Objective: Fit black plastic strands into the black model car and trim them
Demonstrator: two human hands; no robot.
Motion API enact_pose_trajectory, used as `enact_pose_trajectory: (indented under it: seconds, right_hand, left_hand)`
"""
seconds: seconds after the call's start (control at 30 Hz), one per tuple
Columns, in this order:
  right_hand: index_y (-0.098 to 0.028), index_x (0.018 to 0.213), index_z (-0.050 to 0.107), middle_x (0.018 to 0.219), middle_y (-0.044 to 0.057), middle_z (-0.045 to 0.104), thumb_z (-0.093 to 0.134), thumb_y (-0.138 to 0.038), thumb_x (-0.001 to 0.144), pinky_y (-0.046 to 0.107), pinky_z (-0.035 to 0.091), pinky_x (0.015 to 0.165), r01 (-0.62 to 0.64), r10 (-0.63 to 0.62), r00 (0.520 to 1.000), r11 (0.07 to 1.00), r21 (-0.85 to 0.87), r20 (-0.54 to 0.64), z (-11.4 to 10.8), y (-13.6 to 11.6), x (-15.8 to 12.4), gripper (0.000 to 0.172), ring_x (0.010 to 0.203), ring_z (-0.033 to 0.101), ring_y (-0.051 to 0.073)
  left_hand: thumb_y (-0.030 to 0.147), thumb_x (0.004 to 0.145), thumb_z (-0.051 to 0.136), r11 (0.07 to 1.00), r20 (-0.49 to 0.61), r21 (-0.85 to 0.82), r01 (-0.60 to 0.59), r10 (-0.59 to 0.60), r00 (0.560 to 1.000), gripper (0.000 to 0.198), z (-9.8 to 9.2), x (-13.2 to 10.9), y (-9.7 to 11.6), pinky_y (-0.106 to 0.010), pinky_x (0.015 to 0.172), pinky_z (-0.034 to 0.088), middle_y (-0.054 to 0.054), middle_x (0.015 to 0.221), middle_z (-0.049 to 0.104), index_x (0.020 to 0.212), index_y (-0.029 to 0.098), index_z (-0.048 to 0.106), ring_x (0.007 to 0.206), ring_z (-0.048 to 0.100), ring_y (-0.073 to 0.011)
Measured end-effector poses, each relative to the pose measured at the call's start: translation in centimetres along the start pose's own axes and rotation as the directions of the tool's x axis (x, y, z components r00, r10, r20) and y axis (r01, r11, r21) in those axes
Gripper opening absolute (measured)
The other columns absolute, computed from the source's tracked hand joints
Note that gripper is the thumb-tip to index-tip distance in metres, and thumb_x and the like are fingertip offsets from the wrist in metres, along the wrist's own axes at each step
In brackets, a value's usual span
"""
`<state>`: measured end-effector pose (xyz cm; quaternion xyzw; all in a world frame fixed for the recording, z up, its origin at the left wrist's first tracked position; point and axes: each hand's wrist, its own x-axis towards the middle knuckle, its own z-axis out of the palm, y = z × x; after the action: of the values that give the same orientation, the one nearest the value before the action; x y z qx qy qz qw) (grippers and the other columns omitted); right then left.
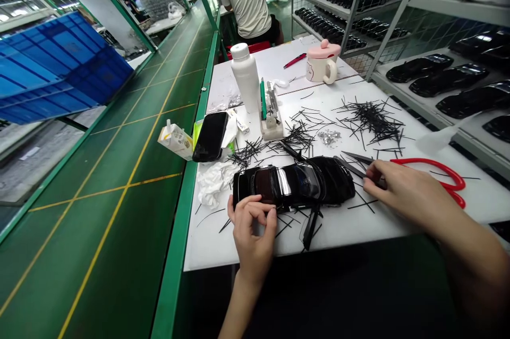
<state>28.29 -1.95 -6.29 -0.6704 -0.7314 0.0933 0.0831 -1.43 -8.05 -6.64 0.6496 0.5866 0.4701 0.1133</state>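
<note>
A glossy black model car (295, 182) lies on the white work surface with its doors swung out on both sides. My left hand (254, 230) touches the near side of the car towards its left end, fingers curled and thumb near the index finger; whether something small sits between them is too small to tell. Beyond the car's right end, my right hand (392, 190) is closed on dark metal tweezers (353, 167) whose tips point at the car. Red-handled scissors (454, 171) lie just behind my right hand. Thin black strips (374, 118) are scattered around and behind the car.
Behind the car stand a white bottle (246, 78), a small stand (272, 124) and a pink-lidded mug (319, 65). A phone (211, 136), a carton (175, 141) and crumpled tissue (216, 182) are at the left. A green conveyor (131, 169) runs alongside; racks (438, 7) stand right.
</note>
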Motion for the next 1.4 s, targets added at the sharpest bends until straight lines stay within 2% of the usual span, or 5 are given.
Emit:
enact_pose_trajectory:
  seconds: [0.3,0.43,0.63,0.87,1.4]
  right_hand:
    - [-0.024,0.093,0.051,0.066,0.001,0.061,0.062,-0.037,0.083,0.032,0.041,0.051,-0.044,0.104,0.968,0.966,0.255,-0.228,-2.1,-0.7,-0.5,0.020,0.054,0.058,0.019]
    - [-0.025,0.119,0.054,0.089,0.003,0.072,0.073,-0.040,0.076,0.030,0.059,0.066,0.112,0.218,0.912,0.683,0.722,-0.348,-3.3,-2.6,-1.2,0.050,0.073,0.070,0.019]
    - [-0.022,0.098,0.068,0.092,0.001,0.073,0.073,-0.021,0.082,0.014,0.059,0.077,0.238,0.262,0.859,0.556,0.796,-0.440,-4.0,-4.8,-1.8,0.017,0.085,0.070,0.011]
    - [-0.025,0.103,0.062,0.097,0.000,0.068,0.063,-0.016,0.092,0.020,0.055,0.084,0.459,-0.376,0.875,0.447,0.768,-0.304,-3.2,-6.8,-2.6,0.014,0.095,0.066,0.012]
    - [-0.020,0.097,0.059,0.083,0.000,0.064,0.055,-0.023,0.097,0.022,0.047,0.061,0.414,-0.523,0.846,0.524,0.744,-0.103,-1.8,-9.3,-0.8,0.005,0.069,0.061,0.011]
  left_hand:
    - [0.009,0.088,0.059,0.998,-0.024,0.014,-0.066,0.067,0.997,0.026,0.2,0.0,0.2,-0.058,0.118,0.017,0.004,0.078,0.067,0.075,0.021,0.039,0.103,0.061,-0.0176]
    - [0.007,0.086,0.061,0.987,-0.052,0.059,-0.147,0.150,0.987,0.028,0.3,0.0,0.6,-0.058,0.119,0.016,0.004,0.076,0.067,0.073,0.021,0.039,0.102,0.062,-0.0178]
    - [0.001,0.084,0.057,0.899,0.092,0.072,-0.432,0.426,0.900,0.022,0.7,0.3,1.4,-0.049,0.123,0.009,0.004,0.081,0.072,0.075,0.019,0.048,0.100,0.066,-0.0143]
    - [-0.002,0.083,0.059,0.928,0.065,-0.010,-0.372,0.372,0.926,0.027,0.5,0.7,1.5,-0.049,0.121,0.020,0.003,0.082,0.069,0.075,0.019,0.045,0.097,0.064,-0.0128]
    - [-0.001,0.083,0.060,0.964,-0.017,-0.049,-0.262,0.262,0.965,0.026,0.3,0.3,0.9,-0.045,0.110,0.035,0.003,0.081,0.068,0.077,0.019,0.044,0.091,0.064,-0.0133]
